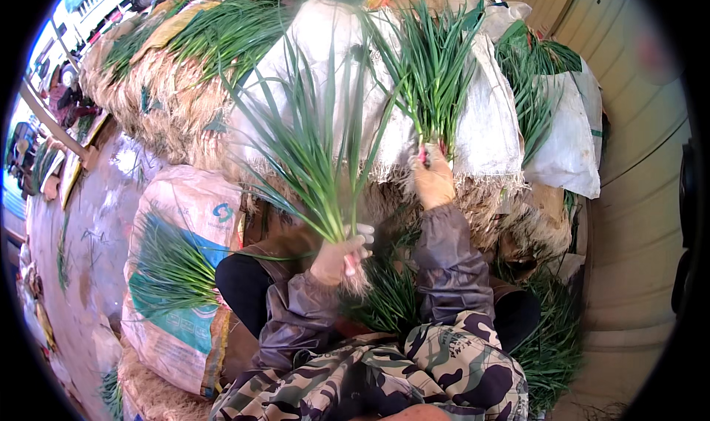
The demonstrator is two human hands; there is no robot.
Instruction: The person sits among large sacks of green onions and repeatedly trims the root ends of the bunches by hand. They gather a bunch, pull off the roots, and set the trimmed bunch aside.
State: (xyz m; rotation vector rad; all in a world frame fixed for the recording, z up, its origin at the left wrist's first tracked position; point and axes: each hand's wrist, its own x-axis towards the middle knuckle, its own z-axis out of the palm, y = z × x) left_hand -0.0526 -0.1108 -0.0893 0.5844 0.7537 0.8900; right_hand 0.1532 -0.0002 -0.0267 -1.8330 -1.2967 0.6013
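A bunch of long green onions (319, 169) stands fanned out in my left hand (338, 256), which grips it near the pale, rooted bulbs. My right hand (432, 176), farther forward, is at the reddish base of a second green onion bunch (435, 83). Those leaves lie on a white woven sack (491, 110) and point away from me. Both hands wear pale gloves. Between my bent legs is a heap of green leaves (388, 299). To the left, another green onion bunch (175, 271) rests on a printed woven sack (183, 193).
A big stack of green onions (166, 94), roots facing me, rises at the front left. More leaves (527, 99) and a white sack (566, 132) are at the front right. A ribbed wall (632, 210) bounds the right side. Far left, a person (64, 99) is beyond the floor (102, 221).
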